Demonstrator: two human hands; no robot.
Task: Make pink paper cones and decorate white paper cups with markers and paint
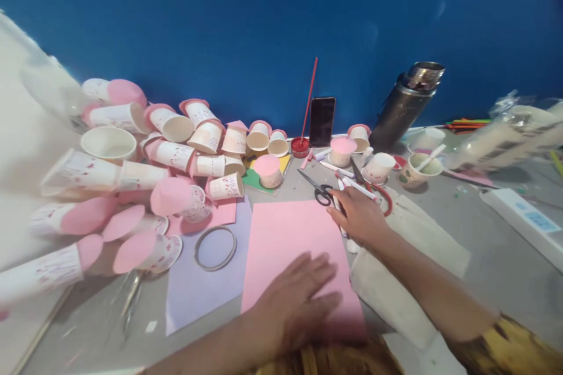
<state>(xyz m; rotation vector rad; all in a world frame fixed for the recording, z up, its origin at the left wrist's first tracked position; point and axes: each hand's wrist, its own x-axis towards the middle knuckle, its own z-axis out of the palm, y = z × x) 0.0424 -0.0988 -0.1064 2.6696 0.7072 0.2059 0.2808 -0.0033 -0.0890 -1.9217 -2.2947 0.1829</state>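
My left hand (299, 299), a little blurred, is over the lower part of a pink paper sheet (281, 228) with its fingers spread. It holds nothing. At the sheet's upper right corner is my right hand (358, 214), thumb and fingers apart, close to the black handles of the scissors (322, 192). Several markers (338, 171) lie just beyond that hand, partly hidden by it. Left of the pink sheet, a roll of tape (215, 248) rests on a lilac sheet (189, 299).
Many paper cups (176, 152) with pink paper discs crowd the left side. Along the blue wall stand a phone (322, 121), a red stick in a round red base (300, 147) and a dark flask (402, 108). A white power strip (525, 220) lies at right, near bagged cups (505, 135).
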